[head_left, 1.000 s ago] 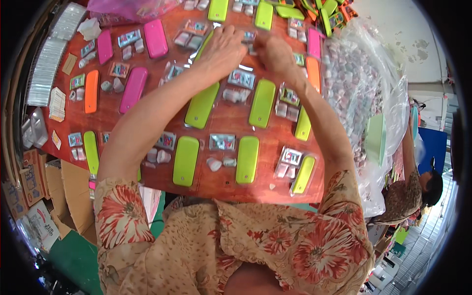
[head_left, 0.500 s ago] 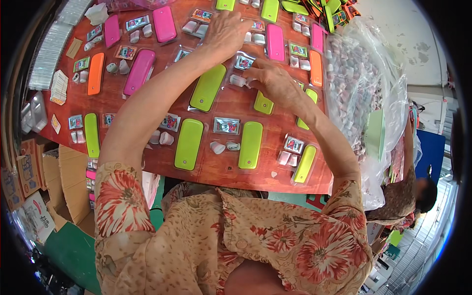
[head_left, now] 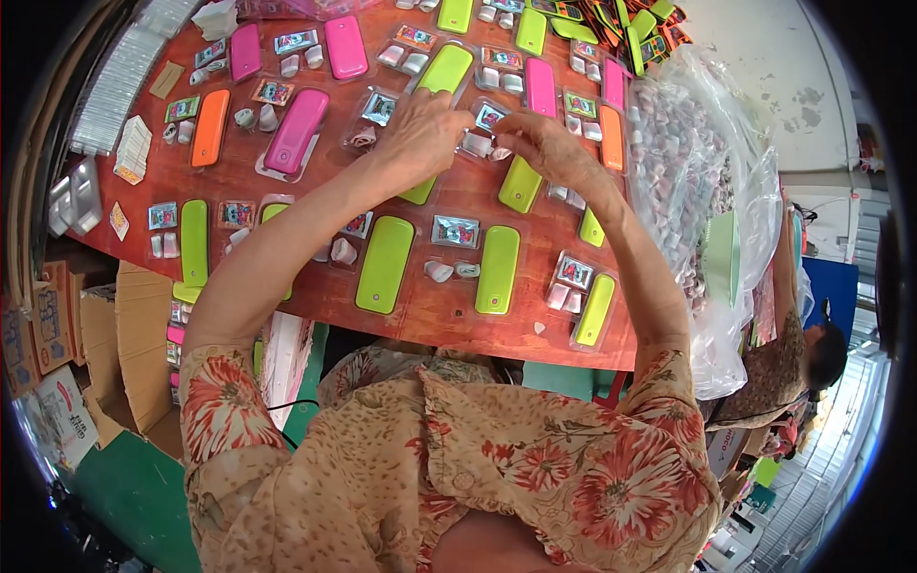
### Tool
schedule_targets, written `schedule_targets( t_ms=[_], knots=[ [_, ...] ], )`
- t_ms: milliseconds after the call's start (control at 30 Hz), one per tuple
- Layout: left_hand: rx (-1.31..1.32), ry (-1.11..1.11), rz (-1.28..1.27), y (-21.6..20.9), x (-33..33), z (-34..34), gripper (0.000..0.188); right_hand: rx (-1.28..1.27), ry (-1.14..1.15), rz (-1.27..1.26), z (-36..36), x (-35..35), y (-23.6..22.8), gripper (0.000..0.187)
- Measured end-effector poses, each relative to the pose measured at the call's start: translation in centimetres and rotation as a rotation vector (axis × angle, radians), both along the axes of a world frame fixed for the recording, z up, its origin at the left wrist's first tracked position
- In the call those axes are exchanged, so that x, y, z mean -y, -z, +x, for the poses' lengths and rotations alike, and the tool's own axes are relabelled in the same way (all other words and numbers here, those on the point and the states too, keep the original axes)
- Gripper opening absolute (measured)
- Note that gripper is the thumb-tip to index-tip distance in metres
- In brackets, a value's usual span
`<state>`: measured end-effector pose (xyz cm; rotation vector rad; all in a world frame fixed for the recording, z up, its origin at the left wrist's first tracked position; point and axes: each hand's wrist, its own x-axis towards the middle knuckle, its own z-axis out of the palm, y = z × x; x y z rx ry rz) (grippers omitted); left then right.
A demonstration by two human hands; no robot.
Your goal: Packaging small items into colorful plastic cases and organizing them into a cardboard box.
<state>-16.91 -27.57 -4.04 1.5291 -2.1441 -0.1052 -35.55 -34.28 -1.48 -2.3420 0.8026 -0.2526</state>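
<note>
My left hand (head_left: 423,134) reaches over a lime-green case (head_left: 418,191) in a clear plastic tray, its fingers curled; whatever they may grip is hidden. To its right, my right hand (head_left: 546,148) has thumb and fingers closed on a small whitish roll (head_left: 499,153). Beside those fingertips lie another small roll (head_left: 475,143) and a blue picture packet (head_left: 491,116). A lime-green case (head_left: 521,184) sits below my right hand, and another green case (head_left: 447,69) lies beyond my left.
Similar trays with pink, orange and green cases cover the red-brown table (head_left: 449,329). A big clear bag of small rolls (head_left: 683,162) lies at right. Stacked clear trays (head_left: 124,72) stand at far left, a cardboard box (head_left: 143,344) below. Another person (head_left: 764,377) is at right.
My left hand has drawn back toward me, uncovering a green case beyond it. My right hand has shifted slightly right and stays by the rolls. The view has shifted a little.
</note>
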Motion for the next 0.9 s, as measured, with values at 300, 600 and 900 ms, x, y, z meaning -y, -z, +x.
schedule_targets(
  t_ms=[300,600,900],
  knots=[
    [0.113,-0.008,0.025,-0.4,-0.4,-1.1,0.017,-0.078,-0.030,-0.242,-0.5,-0.6,0.5,0.018],
    [0.124,-0.006,0.036,-0.3,-0.8,-1.3,0.018,0.017,0.198,0.138,-0.7,-0.8,0.6,0.016],
    [0.134,0.002,0.038,-0.4,-0.8,-1.3,0.017,0.111,0.015,0.068,-0.9,-0.4,1.0,0.010]
  ],
)
